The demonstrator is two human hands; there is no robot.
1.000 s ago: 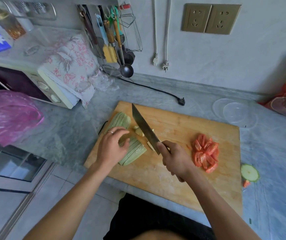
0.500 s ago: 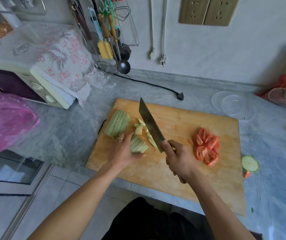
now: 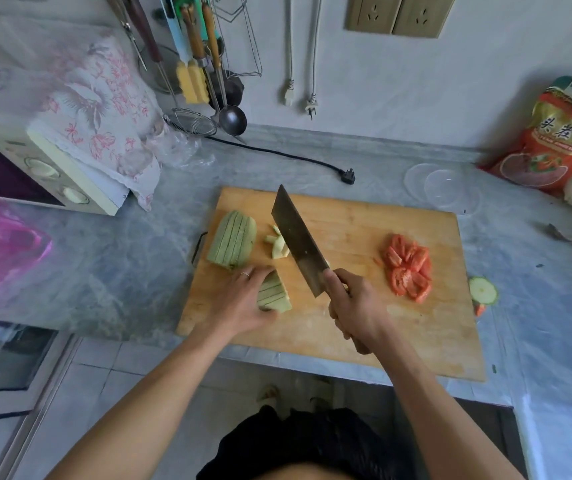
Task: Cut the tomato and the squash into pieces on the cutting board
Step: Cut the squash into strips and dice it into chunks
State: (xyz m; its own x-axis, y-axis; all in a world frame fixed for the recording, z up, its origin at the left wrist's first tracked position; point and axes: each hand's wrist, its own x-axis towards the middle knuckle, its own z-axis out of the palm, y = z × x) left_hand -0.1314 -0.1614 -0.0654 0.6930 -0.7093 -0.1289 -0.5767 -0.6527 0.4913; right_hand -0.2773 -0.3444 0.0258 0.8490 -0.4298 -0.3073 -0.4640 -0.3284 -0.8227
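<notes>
Low in the frame I see my left hand [image 3: 239, 303] holding a sliced squash chunk [image 3: 273, 294] on the cutting board [image 3: 364, 327], while my right hand [image 3: 357, 306] grips the cleaver [image 3: 296, 239]. Farther up lie squash pieces [image 3: 278, 244], a sliced half [image 3: 232, 239] and cut tomato [image 3: 407, 268] at right — beyond, upper right, a red bag [image 3: 554, 136] with Chinese lettering I can't read surely.

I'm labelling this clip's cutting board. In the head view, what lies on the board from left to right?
sliced squash half → left hand on the squash chunk → cleaver → right hand → tomato pieces
</notes>
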